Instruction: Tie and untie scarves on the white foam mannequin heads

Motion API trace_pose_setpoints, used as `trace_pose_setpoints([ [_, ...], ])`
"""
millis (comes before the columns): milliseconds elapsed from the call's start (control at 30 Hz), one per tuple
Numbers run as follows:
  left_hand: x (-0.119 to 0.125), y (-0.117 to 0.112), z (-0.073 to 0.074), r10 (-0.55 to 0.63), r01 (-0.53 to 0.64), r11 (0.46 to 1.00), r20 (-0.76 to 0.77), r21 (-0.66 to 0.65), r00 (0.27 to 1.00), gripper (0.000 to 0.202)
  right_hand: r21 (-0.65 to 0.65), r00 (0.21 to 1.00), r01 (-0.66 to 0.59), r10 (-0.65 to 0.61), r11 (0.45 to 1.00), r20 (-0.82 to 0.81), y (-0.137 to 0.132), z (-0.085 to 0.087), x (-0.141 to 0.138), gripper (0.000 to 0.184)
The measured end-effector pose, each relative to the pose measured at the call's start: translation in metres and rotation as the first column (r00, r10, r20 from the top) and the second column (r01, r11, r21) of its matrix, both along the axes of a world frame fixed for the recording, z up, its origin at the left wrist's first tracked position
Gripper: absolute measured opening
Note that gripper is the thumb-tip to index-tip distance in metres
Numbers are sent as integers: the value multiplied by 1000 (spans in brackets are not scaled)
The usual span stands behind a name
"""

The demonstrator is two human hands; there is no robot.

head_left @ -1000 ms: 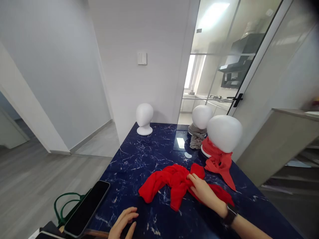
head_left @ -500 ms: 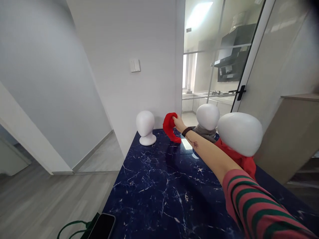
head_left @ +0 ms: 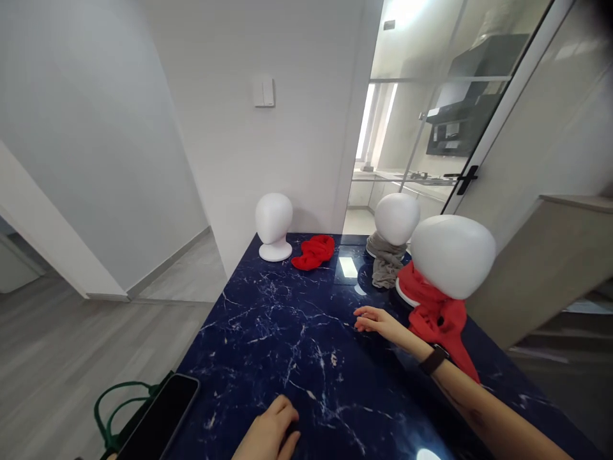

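Observation:
My right hand (head_left: 376,321) hovers over the middle of the table, holding nothing, its fingers loosely bent and apart. Lower down, my left hand (head_left: 271,428) is above the near part, fingers curled with the thumb apart; nothing shows in it. A crumpled red scarf (head_left: 316,252) lies at the far edge, beside a bare white mannequin head (head_left: 274,220). Nearest my right forearm stands a larger white mannequin head (head_left: 453,252) with a red scarf (head_left: 433,313) knotted round its neck. Behind it, another white head (head_left: 396,217) wears a grey scarf (head_left: 387,259).
The dark blue marbled table (head_left: 268,332) stands against a wall. At its near left edge lies a black phone (head_left: 160,418), next to a bag with green handles (head_left: 115,399). A glass door (head_left: 407,128) is behind the table, and a cabinet (head_left: 541,268) is on the right.
My right hand has let go of the loose red scarf, which now lies on the table, and has drawn back toward me. My left hand has come into view at the bottom.

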State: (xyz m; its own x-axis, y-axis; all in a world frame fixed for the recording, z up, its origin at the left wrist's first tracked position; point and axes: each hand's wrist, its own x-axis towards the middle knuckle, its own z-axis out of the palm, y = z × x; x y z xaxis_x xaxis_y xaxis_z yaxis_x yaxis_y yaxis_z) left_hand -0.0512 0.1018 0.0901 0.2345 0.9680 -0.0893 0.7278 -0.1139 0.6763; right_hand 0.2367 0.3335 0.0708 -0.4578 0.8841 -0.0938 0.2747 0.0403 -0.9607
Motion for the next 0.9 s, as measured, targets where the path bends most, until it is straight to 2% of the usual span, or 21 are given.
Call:
trace_pose_setpoints([
  [67, 24, 16, 20, -120, 125, 989, -69, 73, 990, 17, -2, 1000, -27, 27, 1000, 16, -9, 2, 12, 31],
  [100, 36, 25, 28, -160, 168, 979, -83, 112, 984, 18, 12, 1000, 0, 0, 1000, 13, -11, 0, 14, 33],
  [200, 65, 61, 38, -249, 277, 923, -136, 267, 959, 18, 71, 982, 187, -188, 980, 3, -12, -11, 13, 40],
  [267, 76, 90, 32, -200, 264, 887, -201, 378, 959, 20, 168, 958, 283, -288, 944, 4, -13, -19, 9, 40],
  [300, 79, 105, 27, -160, 242, 868, -216, 433, 963, 21, 237, 955, 287, -297, 928, 8, -14, -21, 7, 38],
  [333, 81, 117, 20, -111, 212, 842, -225, 495, 968, 23, 310, 960, 259, -278, 915, 18, -17, -23, 6, 36],
  [400, 83, 135, 5, -77, 227, 786, -273, 576, 959, 25, 433, 974, 180, -223, 883, 50, -21, -24, 6, 31],
  [500, 86, 142, -13, -130, 352, 689, -369, 634, 920, 23, 497, 977, 126, -194, 859, 87, -26, -22, 7, 28],
  [600, 88, 135, -21, -228, 469, 627, -430, 622, 874, 21, 525, 974, 95, -188, 846, 126, -26, -22, 9, 24],
  [733, 80, 130, -20, -283, 517, 633, -449, 577, 847, 20, 591, 960, 43, -198, 805, 200, -24, -25, 9, 20],
  [900, 69, 136, -19, -251, 462, 697, -417, 548, 873, 20, 641, 948, 3, -205, 768, 242, -25, -25, 10, 19],
])
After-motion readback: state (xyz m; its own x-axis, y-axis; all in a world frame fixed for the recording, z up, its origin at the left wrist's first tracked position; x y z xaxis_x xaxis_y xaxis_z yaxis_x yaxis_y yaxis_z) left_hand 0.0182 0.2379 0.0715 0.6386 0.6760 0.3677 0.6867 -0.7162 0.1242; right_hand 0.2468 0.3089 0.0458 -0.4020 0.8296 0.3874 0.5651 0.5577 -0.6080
